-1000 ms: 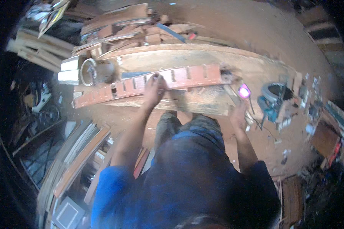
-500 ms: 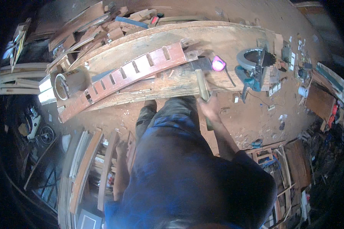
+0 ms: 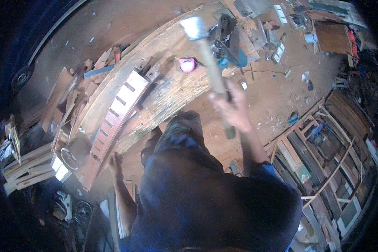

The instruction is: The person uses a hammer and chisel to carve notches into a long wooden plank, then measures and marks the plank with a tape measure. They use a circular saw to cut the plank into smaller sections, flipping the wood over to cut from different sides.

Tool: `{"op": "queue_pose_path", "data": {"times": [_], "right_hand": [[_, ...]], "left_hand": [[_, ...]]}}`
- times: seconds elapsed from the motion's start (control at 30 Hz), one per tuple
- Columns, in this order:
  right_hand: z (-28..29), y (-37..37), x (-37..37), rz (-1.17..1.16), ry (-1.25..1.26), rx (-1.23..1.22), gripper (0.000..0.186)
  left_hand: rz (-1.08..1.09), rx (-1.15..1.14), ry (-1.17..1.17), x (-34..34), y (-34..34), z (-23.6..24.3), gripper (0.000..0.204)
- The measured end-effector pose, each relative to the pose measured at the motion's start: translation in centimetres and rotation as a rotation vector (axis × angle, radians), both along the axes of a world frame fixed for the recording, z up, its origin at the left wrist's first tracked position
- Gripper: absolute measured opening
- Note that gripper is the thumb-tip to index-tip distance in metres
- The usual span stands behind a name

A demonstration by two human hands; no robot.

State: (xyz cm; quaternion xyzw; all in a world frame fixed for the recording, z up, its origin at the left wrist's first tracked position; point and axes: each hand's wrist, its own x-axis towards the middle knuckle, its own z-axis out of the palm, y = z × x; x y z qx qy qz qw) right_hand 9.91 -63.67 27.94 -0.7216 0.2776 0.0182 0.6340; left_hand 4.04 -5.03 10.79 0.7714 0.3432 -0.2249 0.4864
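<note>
My right hand is closed round the wooden handle of a striking or chopping tool. Its broad, shiny metal head points up and away over the bench, too blurred to tell the exact kind. My left hand hangs low beside the near end of a reddish-brown slotted board, its fingers loosely extended and holding nothing that I can see. That board lies lengthwise on the wooden workbench, with a row of slots cut in it. A pink tape measure rests on the bench, left of the tool's handle.
A teal power saw stands at the bench's far right end, partly behind the raised tool. Wood offcuts lie heaped past the bench's left side. A bucket sits near the slotted board's lower end. Wooden frames are stacked at right.
My view has turned to the right. My right hand has raised the tool from the bench edge. My left hand has come up from the lower left towards the slotted board.
</note>
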Motion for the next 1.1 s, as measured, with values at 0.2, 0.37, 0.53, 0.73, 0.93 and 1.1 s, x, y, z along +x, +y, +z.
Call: {"op": "queue_pose_path", "data": {"times": [0.2,0.37,0.53,0.73,0.93,1.1], "right_hand": [[-5.6,-9.9,-6.7,-0.337,0.212,-0.215,0.033],[-16.1,-24.0,-3.1,-0.31,0.164,-0.478,0.031],[-22.3,-30.8,0.2,0.142,0.266,-0.91,0.052],[-22.8,-30.8,0.2,0.174,0.466,-0.884,0.057],[-4.8,-7.0,4.3,0.366,-0.23,-0.799,0.03],[-19.1,-3.5,7.7,1.341,0.2,-1.381,0.025]], "left_hand": [[-0.132,0.069,-0.172,6.4,-3.7,5.7,0.039],[-0.419,0.103,0.013,-0.8,-1.2,1.2,0.043],[-0.147,0.115,0.288,-10.3,2.8,0.8,0.05],[0.073,0.079,0.365,-14.2,2.2,0.6,0.046],[0.022,0.119,0.137,-9.2,-3.8,0.2,0.037],[-0.286,0.141,0.007,-1.2,-5.6,-1.6,0.049]]}}
